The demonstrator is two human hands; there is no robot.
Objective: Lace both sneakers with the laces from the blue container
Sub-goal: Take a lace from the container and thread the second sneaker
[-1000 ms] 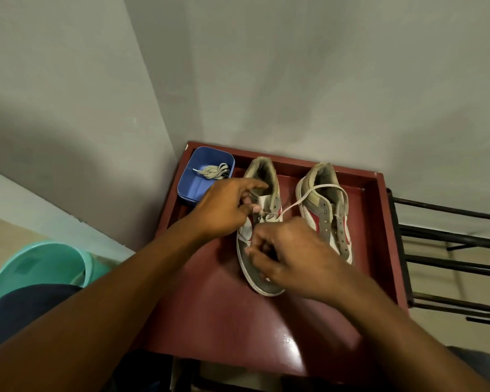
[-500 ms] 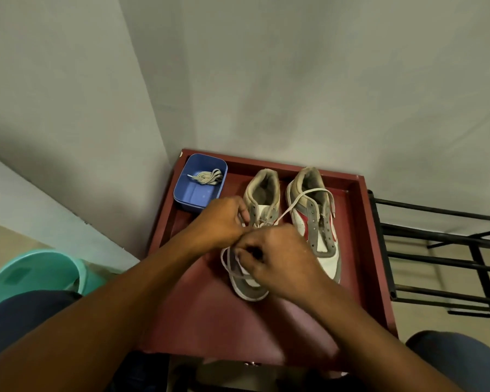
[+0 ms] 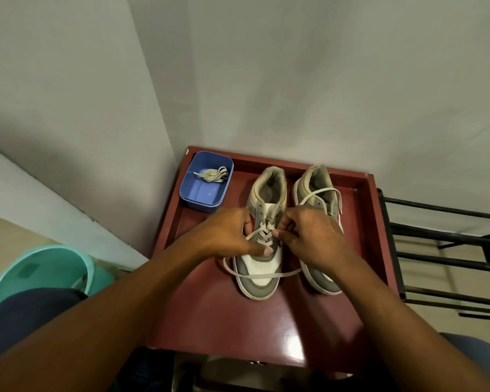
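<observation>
Two grey and white sneakers stand side by side on a dark red table (image 3: 224, 315). The left sneaker (image 3: 259, 274) carries a beige lace (image 3: 262, 234) crossed through its lower eyelets. My left hand (image 3: 224, 236) pinches the lace at the shoe's left side. My right hand (image 3: 309, 236) pinches the lace at its right side. One loose strand (image 3: 255, 275) runs across the toe; another loops over the right sneaker (image 3: 317, 190). The blue container (image 3: 203, 193) at the table's back left holds a second bundled lace (image 3: 214, 174).
The table sits in a corner between two grey walls and has a raised rim. A black metal rack (image 3: 441, 250) stands to its right. A teal plastic tub (image 3: 43, 271) sits on the floor at the left, beside my knee.
My hands have spread apart to either side of the left sneaker, uncovering its crossed lacing. The right hand, which covered the shoe's middle, now sits over the gap between the sneakers.
</observation>
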